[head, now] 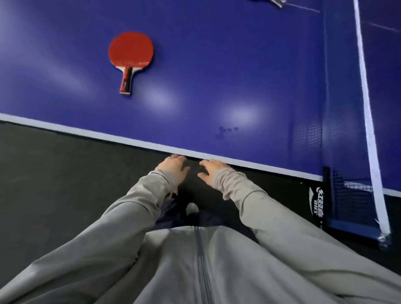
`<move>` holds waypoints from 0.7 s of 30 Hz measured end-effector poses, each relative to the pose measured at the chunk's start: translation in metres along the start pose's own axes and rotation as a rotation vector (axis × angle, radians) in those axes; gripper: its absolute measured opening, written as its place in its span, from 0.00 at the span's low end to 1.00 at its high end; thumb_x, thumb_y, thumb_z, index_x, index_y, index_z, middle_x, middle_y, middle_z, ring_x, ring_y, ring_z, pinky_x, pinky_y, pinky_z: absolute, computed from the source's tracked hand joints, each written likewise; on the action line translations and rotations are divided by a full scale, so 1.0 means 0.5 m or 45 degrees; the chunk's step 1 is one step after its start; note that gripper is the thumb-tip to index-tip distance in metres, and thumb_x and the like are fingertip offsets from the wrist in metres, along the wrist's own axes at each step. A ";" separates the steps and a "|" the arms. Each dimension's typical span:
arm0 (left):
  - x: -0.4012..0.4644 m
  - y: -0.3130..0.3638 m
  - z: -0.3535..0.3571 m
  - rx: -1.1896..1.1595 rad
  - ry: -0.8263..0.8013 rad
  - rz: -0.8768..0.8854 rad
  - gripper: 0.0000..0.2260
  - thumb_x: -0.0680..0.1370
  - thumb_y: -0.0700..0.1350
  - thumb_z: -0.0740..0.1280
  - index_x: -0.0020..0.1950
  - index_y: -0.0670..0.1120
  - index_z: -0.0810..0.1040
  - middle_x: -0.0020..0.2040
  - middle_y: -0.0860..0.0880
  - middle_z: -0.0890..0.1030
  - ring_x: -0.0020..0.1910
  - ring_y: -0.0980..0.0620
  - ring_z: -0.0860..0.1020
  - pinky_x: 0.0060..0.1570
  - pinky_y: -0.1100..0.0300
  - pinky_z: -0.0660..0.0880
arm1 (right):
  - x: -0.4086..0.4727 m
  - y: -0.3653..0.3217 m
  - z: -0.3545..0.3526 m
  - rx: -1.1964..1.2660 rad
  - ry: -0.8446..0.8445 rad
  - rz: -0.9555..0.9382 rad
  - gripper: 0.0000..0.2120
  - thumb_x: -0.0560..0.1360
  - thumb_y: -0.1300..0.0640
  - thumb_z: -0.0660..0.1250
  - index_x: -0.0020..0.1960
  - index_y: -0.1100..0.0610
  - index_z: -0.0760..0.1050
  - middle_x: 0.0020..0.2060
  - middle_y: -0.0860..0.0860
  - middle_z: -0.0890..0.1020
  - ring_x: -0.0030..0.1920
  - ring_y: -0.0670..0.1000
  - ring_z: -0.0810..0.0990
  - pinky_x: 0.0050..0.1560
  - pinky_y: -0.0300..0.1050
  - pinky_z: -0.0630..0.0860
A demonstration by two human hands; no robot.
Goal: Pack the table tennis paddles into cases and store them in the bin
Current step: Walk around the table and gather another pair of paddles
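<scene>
A red table tennis paddle (pixel 130 54) lies flat on the blue table tennis table (pixel 217 76), its red-and-black handle pointing toward me. My left hand (pixel 173 168) and my right hand (pixel 211 171) hang side by side just below the table's white near edge, over the dark floor. Both have relaxed, spread fingers and hold nothing. Grey sleeves cover both wrists. The paddle is well up and to the left of both hands. No case or bin is in view.
The net (pixel 368 108) with its white top band runs down the right side, clamped by a dark post (pixel 325 195) at the table edge. A dark object (pixel 275 2) shows at the top edge. Dark floor (pixel 54 173) lies left of me.
</scene>
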State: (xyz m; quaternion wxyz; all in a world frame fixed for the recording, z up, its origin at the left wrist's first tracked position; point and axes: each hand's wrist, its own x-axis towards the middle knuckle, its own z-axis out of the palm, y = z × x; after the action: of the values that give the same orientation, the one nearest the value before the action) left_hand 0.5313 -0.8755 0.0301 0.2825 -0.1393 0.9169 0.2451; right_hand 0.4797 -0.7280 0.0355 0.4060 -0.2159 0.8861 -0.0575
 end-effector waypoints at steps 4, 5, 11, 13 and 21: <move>0.108 0.046 -0.070 0.056 0.007 0.144 0.19 0.80 0.49 0.59 0.70 0.45 0.68 0.67 0.45 0.71 0.65 0.44 0.70 0.64 0.50 0.68 | 0.042 0.030 -0.079 0.100 0.112 0.134 0.22 0.78 0.47 0.58 0.70 0.51 0.62 0.65 0.51 0.72 0.64 0.55 0.72 0.61 0.51 0.70; 0.134 0.055 -0.088 0.079 -0.007 0.180 0.19 0.80 0.50 0.59 0.70 0.45 0.68 0.68 0.45 0.70 0.65 0.44 0.70 0.64 0.49 0.69 | 0.053 0.037 -0.100 0.151 0.135 0.176 0.22 0.78 0.47 0.58 0.70 0.51 0.62 0.66 0.51 0.72 0.64 0.55 0.72 0.62 0.51 0.71; 0.276 0.096 -0.174 0.218 -0.009 0.302 0.21 0.80 0.52 0.58 0.71 0.45 0.66 0.70 0.45 0.68 0.69 0.44 0.66 0.64 0.48 0.68 | 0.107 0.089 -0.195 0.309 0.249 0.377 0.22 0.78 0.48 0.58 0.70 0.52 0.62 0.67 0.51 0.71 0.66 0.55 0.70 0.61 0.51 0.71; 0.308 0.104 -0.186 0.275 0.012 0.323 0.23 0.80 0.53 0.58 0.72 0.45 0.64 0.70 0.45 0.67 0.70 0.44 0.65 0.65 0.49 0.64 | 0.120 0.109 -0.212 0.330 0.273 0.414 0.23 0.78 0.48 0.57 0.71 0.53 0.62 0.68 0.52 0.69 0.67 0.55 0.68 0.63 0.52 0.70; 0.492 0.170 -0.224 0.499 0.140 0.221 0.35 0.78 0.64 0.47 0.77 0.46 0.41 0.78 0.50 0.41 0.77 0.50 0.41 0.75 0.52 0.43 | 0.239 0.236 -0.333 0.237 0.441 0.415 0.29 0.78 0.47 0.58 0.74 0.55 0.54 0.72 0.54 0.62 0.72 0.55 0.61 0.66 0.53 0.64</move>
State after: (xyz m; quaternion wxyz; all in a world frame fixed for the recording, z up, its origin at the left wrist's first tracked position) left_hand 0.2502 -0.8922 -0.0019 0.2316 -0.0153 0.9696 0.0776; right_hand 0.2469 -0.6853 0.0302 0.2701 -0.0188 0.9565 -0.1088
